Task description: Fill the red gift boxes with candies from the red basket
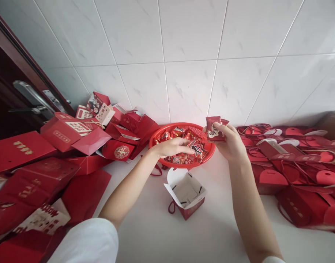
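My left hand (171, 147) is over a red plastic basket (153, 140) heaped with wrapped candies. Its fingers pinch a clear-and-red candy packet (199, 149) with black lettering, at the top of the heap. To the right of the basket's rim, my right hand (232, 144) is raised, closed on red candy packets (216, 131) with cream and dark print; how many is partly hidden by the fingers. Between my forearms stands a small red gift box (193, 210), its white inside showing, flaps up and a red cord handle at its left side.
Red gift boxes (60, 131) pile up along the left, several tipped or folded open. More red boxes with cord handles (301, 204) stand packed together on the right. A tiled wall (189, 87) closes the back of the white table (153, 226). A door handle (33, 95) is at far left.
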Motion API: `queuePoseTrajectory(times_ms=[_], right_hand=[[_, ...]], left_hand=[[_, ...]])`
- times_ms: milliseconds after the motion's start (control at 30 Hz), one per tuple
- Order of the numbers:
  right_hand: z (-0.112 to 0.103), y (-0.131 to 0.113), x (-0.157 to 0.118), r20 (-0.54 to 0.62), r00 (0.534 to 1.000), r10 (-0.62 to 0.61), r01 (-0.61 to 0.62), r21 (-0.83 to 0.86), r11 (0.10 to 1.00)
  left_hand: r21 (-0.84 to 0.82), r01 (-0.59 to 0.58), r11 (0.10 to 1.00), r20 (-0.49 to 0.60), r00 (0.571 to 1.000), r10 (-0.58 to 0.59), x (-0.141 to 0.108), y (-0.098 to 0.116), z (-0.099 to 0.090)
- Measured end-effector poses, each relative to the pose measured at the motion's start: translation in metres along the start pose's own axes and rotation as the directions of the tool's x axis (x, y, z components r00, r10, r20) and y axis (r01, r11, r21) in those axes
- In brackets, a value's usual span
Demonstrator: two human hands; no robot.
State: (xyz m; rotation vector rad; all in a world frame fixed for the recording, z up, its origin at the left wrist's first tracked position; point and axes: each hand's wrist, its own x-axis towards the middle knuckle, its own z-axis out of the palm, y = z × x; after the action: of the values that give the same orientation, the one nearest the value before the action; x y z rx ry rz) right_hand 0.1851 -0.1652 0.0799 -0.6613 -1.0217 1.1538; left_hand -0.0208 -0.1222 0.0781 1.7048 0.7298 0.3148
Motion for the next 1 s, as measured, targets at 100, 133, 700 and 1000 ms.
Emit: queuePoseTrajectory(times_ms=[100, 133, 700, 1000], right_hand=[[0.006, -0.009, -0.016, 0.049, 0.998, -0.037, 0.04, -0.061, 0.997], [0.007, -0.011, -0.021, 0.068, 0.997, -0.034, 0.04, -0.091, 0.995], [0.019, -0.024, -0.052, 0.441, 0.845, 0.302, 0.05, -0.627, 0.777], [0.025, -0.006, -0.045, 0.337, 0.881, 0.332, 0.087, -0.806, 0.586]], left_hand=[[0.102, 0.041, 0.994, 0.051, 0.998, -0.046, -0.021, 0.0, 0.012], [0.14, 0.056, 0.989, 0.045, 0.997, -0.063, -0.027, 0.0, 0.014], [0.588, 0.157, 0.793, -0.145, 0.986, -0.087, -0.058, -0.007, 0.018], [0.636, 0.227, 0.737, -0.165, 0.974, -0.157, -0.071, -0.002, 0.006]])
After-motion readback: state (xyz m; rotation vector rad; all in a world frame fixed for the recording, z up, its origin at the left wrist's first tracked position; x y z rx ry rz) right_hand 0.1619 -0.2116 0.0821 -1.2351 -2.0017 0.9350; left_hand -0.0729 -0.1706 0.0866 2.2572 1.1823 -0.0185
